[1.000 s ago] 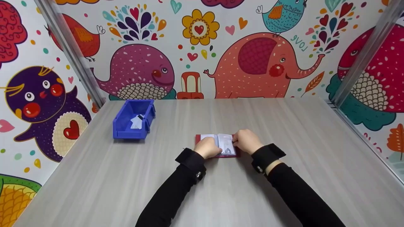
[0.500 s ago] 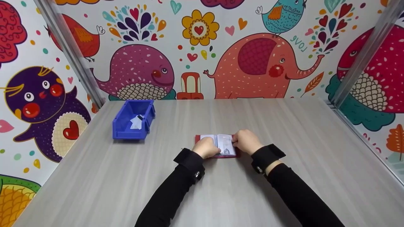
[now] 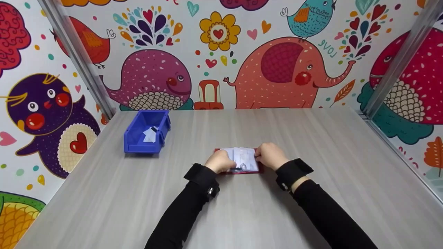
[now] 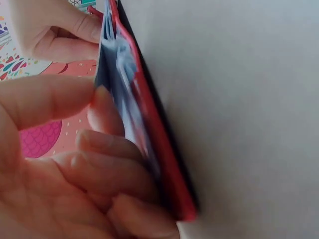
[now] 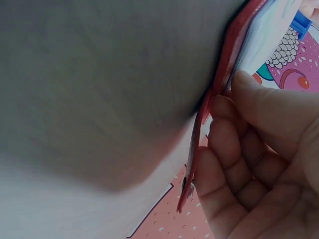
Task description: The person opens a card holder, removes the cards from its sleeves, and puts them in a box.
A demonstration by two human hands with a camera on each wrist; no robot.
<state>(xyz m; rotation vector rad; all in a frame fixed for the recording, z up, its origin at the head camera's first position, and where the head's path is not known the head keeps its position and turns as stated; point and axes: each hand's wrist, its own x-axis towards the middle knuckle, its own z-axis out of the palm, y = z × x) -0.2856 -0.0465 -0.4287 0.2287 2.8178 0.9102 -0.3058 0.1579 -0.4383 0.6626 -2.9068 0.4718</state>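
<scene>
A red card holder (image 3: 247,162) lies open on the table, with pale, translucent sleeves inside. My left hand (image 3: 218,161) is at its left half. In the left wrist view, the thumb and index finger pinch a sleeve (image 4: 103,67) lifted away from the red cover (image 4: 158,137), while the other fingers curl beside the sleeves. My right hand (image 3: 271,155) grips the right edge. In the right wrist view, its thumb presses the stack of sleeves (image 5: 264,37), and its fingers lie along a red closing strap (image 5: 196,149) that sticks out.
A blue bin (image 3: 142,147) with several white cards (image 3: 150,135) in it stands at the back left of the table (image 3: 311,131). Walls printed with cartoon animals enclose the back and sides, with metal posts (image 3: 78,58) in the corners.
My left hand has moved slightly left, drawing a sleeve leftward over the left half of the card holder. The right hand has stayed at the right edge.
</scene>
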